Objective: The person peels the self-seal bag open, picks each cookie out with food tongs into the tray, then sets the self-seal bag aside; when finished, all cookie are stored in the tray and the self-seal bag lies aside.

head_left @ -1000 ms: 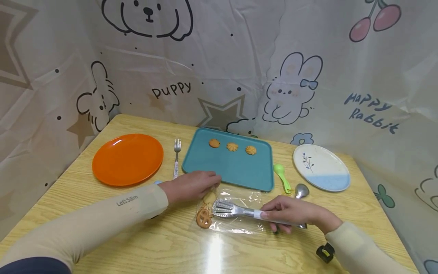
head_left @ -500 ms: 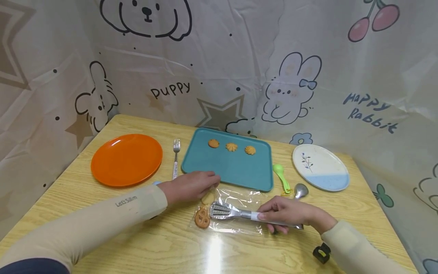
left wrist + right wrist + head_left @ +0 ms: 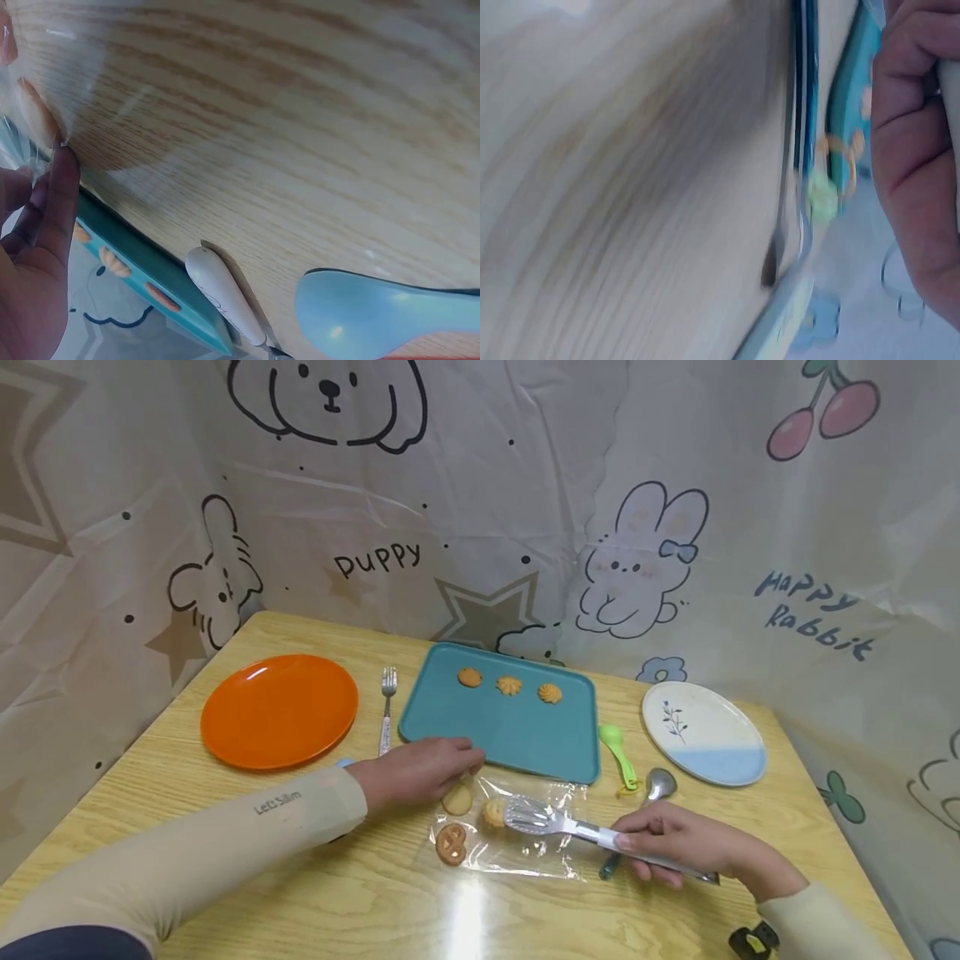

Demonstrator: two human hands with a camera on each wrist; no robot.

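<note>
In the head view, my left hand (image 3: 425,769) pinches the edge of a clear plastic bag (image 3: 517,857) near the tray's front edge; the film also shows at its fingertips in the left wrist view. A pretzel-shaped cookie (image 3: 451,844), a round pale cookie (image 3: 457,799) and another cookie (image 3: 493,812) lie at the bag. My right hand (image 3: 675,843) grips metal tongs (image 3: 592,832), whose slotted end is beside that third cookie. Whether the tongs touch it I cannot tell. In the right wrist view the right hand's fingers (image 3: 915,150) are curled; that view is blurred.
A teal tray (image 3: 495,727) bearing a row of 3 cookies stands behind the bag. To the left are a fork (image 3: 387,702), an orange plate (image 3: 279,712) and a light-blue spoon (image 3: 337,311). Right: a green spoon (image 3: 618,752), a metal spoon (image 3: 660,783) and a white-and-blue plate (image 3: 705,731).
My right hand and the tongs have drawn back to the right. A cookie now shows beside the tongs' slotted end. My left hand stays about where it was.
</note>
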